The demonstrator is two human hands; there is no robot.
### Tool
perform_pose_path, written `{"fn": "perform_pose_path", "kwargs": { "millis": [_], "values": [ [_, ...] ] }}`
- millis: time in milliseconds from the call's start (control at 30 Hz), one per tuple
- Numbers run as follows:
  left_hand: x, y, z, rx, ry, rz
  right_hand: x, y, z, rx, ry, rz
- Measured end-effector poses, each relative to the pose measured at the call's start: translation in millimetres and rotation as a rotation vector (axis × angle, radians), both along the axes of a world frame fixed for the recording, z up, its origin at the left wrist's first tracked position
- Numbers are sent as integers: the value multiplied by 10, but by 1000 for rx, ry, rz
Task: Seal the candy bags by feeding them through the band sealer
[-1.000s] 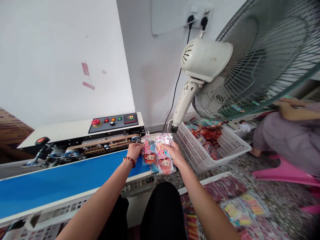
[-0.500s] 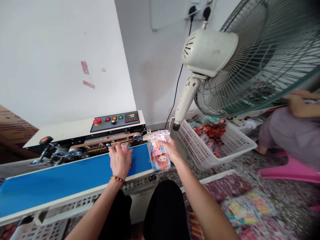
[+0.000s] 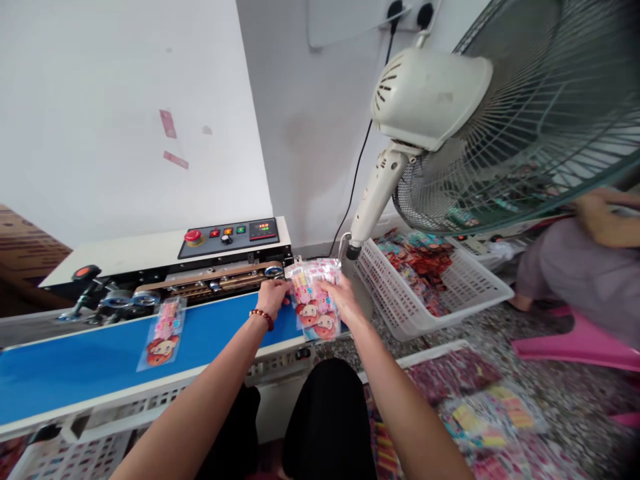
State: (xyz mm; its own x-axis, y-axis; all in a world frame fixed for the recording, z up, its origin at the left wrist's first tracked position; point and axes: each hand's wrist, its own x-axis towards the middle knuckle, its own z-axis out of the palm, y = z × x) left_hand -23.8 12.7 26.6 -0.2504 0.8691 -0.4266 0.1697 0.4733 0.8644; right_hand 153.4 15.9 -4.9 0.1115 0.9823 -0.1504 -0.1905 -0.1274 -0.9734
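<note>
My right hand [image 3: 343,300] holds a few clear plastic packets [image 3: 325,323] printed with a red-haired cartoon figure, over the right end of the blue conveyor belt [image 3: 100,357]. At the left side of that bunch, my left hand [image 3: 274,298] has its fingers closed on the edge of one packet [image 3: 303,313], which is fanned out from the others. Its fingertips are partly hidden. Further left, a single packet [image 3: 165,333] lies flat on the belt, its upper end at the rollers of the sealing machine [image 3: 227,241].
A standing fan [image 3: 430,100] leans in from the right. Below it sits a white basket [image 3: 480,293] of packets. More bagged packets [image 3: 490,413] lie low at right. Another person [image 3: 575,267] sits at far right near a pink stool [image 3: 575,343].
My left hand has moved right, from above the belt to the bunch of packets. The packet that was under it now lies further left on the belt. My right hand stays in place.
</note>
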Motion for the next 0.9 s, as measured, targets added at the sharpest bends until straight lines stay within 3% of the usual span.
{"fn": "perform_pose_path", "kwargs": {
  "millis": [167,267,367,433,500,600,733,900],
  "values": [
    [-334,70,49,-70,248,-14,-18,-2,24,3,25,2],
    [-616,-49,60,-58,448,-51,-33,2,12,-5,17,5],
    [-745,-273,37,86,694,76,-50,14,4,-23,8,7],
    [-639,-388,2,217,757,128,-66,28,-4,-28,7,3],
    [-394,-412,-37,283,696,-10,-81,46,-19,-21,-4,-11],
    [27,-281,-83,243,507,-223,-90,59,-37,-13,-38,-32],
    [250,-56,-134,160,293,-148,-56,29,-14,0,-46,-8],
    [55,4,-116,88,230,-76,2,2,10,5,-36,20]
  ]
}}
